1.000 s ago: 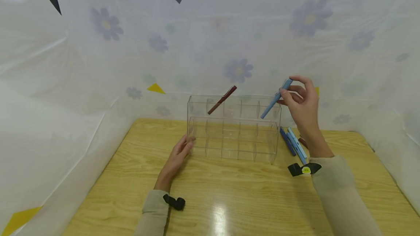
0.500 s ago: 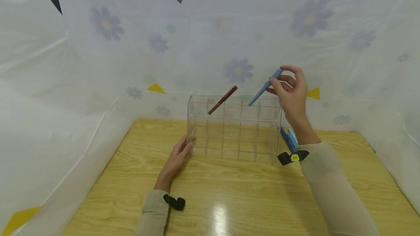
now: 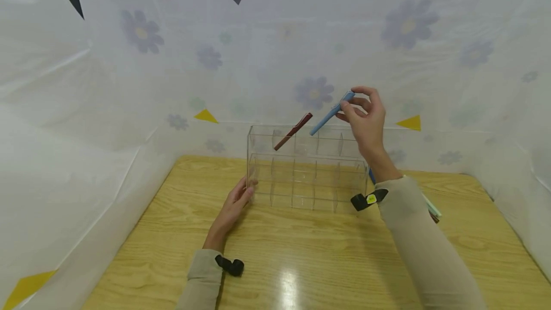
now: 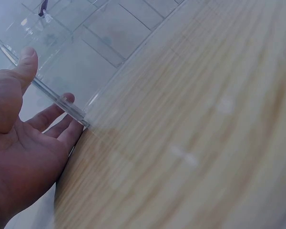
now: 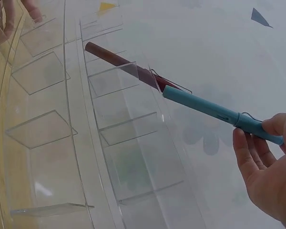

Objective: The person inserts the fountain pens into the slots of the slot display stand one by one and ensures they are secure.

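A clear acrylic organizer (image 3: 303, 176) with two rows of compartments stands on the table. My left hand (image 3: 232, 204) holds its left side; in the left wrist view the thumb (image 4: 28, 64) is on one side of the edge and the fingers lie beyond it. My right hand (image 3: 366, 118) pinches a light blue pen (image 3: 329, 116) near its clip end, tilted above the upper row. A dark red pen (image 3: 293, 131) leans in an upper compartment, its clip end sticking out. In the right wrist view the blue pen (image 5: 200, 106) overlaps the red pen (image 5: 124, 64); whether they touch I cannot tell.
Right of the organizer, a dark blue pen (image 3: 372, 176) shows partly behind the right wrist. A pale green pen (image 3: 432, 206) and a brown one (image 3: 435, 217) stick out past the right sleeve. A patterned white sheet (image 3: 267, 61) hangs behind the wooden table (image 3: 275, 252).
My right hand has carried the light blue pen leftward and somewhat up, from the organizer's right end toward the red pen. The left hand, organizer and red pen have stayed put.
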Demonstrator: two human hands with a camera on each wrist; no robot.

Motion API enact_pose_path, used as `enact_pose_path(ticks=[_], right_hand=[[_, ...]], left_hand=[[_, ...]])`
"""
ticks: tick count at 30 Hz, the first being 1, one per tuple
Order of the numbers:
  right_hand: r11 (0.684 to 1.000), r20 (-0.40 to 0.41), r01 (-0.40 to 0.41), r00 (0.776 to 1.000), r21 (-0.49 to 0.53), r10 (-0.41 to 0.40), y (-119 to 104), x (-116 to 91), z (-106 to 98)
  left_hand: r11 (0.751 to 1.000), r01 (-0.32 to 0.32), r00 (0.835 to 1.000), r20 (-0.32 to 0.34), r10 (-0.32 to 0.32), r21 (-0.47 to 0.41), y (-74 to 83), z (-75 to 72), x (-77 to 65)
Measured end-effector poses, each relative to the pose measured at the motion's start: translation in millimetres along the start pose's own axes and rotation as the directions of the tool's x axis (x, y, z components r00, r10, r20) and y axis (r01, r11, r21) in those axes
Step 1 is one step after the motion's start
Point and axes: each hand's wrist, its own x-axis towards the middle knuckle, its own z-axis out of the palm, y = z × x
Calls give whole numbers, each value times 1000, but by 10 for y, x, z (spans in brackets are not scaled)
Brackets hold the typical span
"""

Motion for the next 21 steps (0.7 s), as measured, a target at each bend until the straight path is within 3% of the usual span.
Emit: enact_pose_path(ticks=[9, 21], right_hand=[[997, 7, -56, 998, -43, 57, 109, -6, 75], [981, 103, -130, 984, -145, 146, 216, -44, 34]], left_hand=[[1000, 7, 1000, -6, -7, 9, 5, 7, 12], [1000, -2, 1000, 4, 2, -3, 5, 27, 13]])
